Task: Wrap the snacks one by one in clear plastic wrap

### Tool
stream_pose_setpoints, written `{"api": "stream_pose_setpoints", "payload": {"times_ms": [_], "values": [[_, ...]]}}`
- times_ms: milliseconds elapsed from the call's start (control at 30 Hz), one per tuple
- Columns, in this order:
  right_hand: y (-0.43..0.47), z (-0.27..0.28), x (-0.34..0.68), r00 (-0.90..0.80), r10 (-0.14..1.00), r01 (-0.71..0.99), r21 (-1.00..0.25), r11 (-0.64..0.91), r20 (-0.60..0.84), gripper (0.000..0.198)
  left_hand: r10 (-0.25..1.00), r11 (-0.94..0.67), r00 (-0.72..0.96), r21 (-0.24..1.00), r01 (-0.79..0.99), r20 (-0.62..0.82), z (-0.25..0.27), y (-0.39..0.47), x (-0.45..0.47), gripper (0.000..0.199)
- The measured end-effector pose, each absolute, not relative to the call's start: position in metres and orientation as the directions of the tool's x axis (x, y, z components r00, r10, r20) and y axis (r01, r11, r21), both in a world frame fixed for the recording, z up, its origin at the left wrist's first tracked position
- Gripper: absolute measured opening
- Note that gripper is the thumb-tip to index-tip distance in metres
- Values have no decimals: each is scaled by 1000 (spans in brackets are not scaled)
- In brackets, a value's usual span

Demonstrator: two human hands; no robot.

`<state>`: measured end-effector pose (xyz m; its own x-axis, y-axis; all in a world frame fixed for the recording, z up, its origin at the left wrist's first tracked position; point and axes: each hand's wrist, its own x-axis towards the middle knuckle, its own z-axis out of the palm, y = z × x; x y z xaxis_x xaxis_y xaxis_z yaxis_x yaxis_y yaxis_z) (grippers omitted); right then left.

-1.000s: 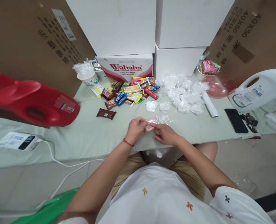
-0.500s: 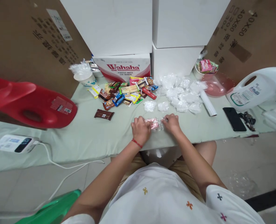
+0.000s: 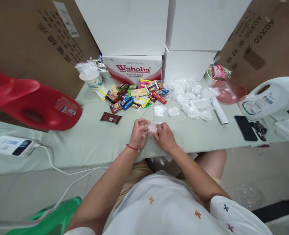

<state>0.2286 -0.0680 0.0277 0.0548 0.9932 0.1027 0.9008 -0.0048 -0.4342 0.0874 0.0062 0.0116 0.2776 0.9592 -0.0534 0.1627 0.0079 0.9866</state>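
Between my hands, just above the table (image 3: 102, 143), is a small pinkish packet in crinkled clear plastic film (image 3: 152, 129). My left hand (image 3: 139, 133) grips its left end, fingers curled. My right hand (image 3: 166, 136) is closed on the right side, its fingers pressed into the film and hiding part of the packet. Two small film-wrapped bundles, one a clear bundle (image 3: 159, 111), lie just beyond my hands. A brown snack bar (image 3: 110, 117) rests to the left. Behind it sits a heap of colourful wrapped snacks (image 3: 137, 93).
Many clear plastic bundles (image 3: 190, 101) are piled right of the snacks, beside a white roll (image 3: 219, 110). A phone (image 3: 245, 128) and a white jug (image 3: 264, 99) stand right. A red jug (image 3: 34, 104) and a white device (image 3: 12, 146) are left. Boxes (image 3: 134, 69) line the back.
My right hand has moved left, close to my left hand. The film, spread flat on the table before, is now bunched around the pinkish packet. The camera view has shifted slightly.
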Motion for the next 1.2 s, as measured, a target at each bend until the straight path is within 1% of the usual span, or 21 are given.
{"api": "stream_pose_setpoints", "payload": {"times_ms": [33, 100, 133, 233, 300, 367, 400, 467, 533, 567, 667, 700, 767, 833, 933, 1033, 1100, 1133, 1200], "values": [[-74, 26, 224, 34, 992, 916, -401, 18, 123, 48, 957, 53, 276, 992, 114, -83, 14, 7, 82, 49], [-82, 24, 215, 22, 991, 941, -339, 25, 134, 65, 949, 127, 288, 992, 23, -128, 20, 4, 78, 48], [-84, 23, 211, 30, 992, 950, -313, 11, 125, 68, 944, 150, 299, 988, -19, -138, 23, 2, 77, 47], [-83, 21, 209, 39, 996, 965, -264, -17, 80, 66, 937, 135, 334, 988, -77, -102, 30, -7, 80, 46], [-81, 21, 215, 8, 998, 968, -251, 8, 62, 64, 941, 51, 335, 998, -23, -40, 32, -10, 78, 48], [-80, 23, 222, -31, 998, 967, -253, 44, 53, 62, 939, -119, 337, 985, 121, 73, 31, -11, 72, 44], [-80, 24, 226, -43, 998, 964, -260, 54, 50, 62, 922, -230, 358, 951, 205, 146, 29, -12, 68, 42], [-80, 25, 230, -47, 998, 957, -284, 60, 51, 63, 853, -444, 444, 831, 335, 276, 24, -15, 60, 42], [-81, 26, 233, -41, 997, 948, -314, 58, 63, 64, 785, -573, 518, 718, 396, 341, 18, -19, 54, 45], [-81, 25, 233, -38, 997, 943, -327, 60, 72, 64, 766, -603, 535, 684, 409, 356, 15, -21, 52, 47], [-81, 23, 235, -42, 994, 934, -349, 74, 99, 64, 739, -641, 556, 649, 410, 380, 13, -18, 50, 52], [-81, 22, 235, -46, 994, 933, -352, 80, 103, 65, 726, -657, 572, 634, 408, 383, 15, -14, 49, 49], [-81, 21, 236, -51, 993, 929, -358, 87, 111, 65, 698, -686, 609, 593, 421, 376, 21, -3, 49, 33], [-80, 21, 237, -50, 992, 926, -366, 91, 120, 66, 686, -700, 630, 565, 436, 363, 29, 8, 50, 19], [-77, 19, 237, -40, 991, 923, -376, 87, 130, 63, 688, -693, 630, 583, 424, 360, 36, 18, 59, 16], [-75, 12, 239, -48, 987, 909, -404, 107, 155, 52, 734, -627, 606, 646, 435, 305, 32, 18, 79, 15], [-76, 5, 241, -49, 976, 878, -457, 143, 212, 48, 801, -540, 538, 705, 460, 262, 24, 15, 93, 12], [-77, 1, 243, -41, 967, 856, -490, 164, 252, 50, 833, -498, 491, 731, 467, 254, 20, 14, 99, 12], [-82, -6, 246, -31, 941, 817, -534, 218, 337, 61, 882, -433, 399, 770, 469, 252, 12, 12, 107, 19]]}}
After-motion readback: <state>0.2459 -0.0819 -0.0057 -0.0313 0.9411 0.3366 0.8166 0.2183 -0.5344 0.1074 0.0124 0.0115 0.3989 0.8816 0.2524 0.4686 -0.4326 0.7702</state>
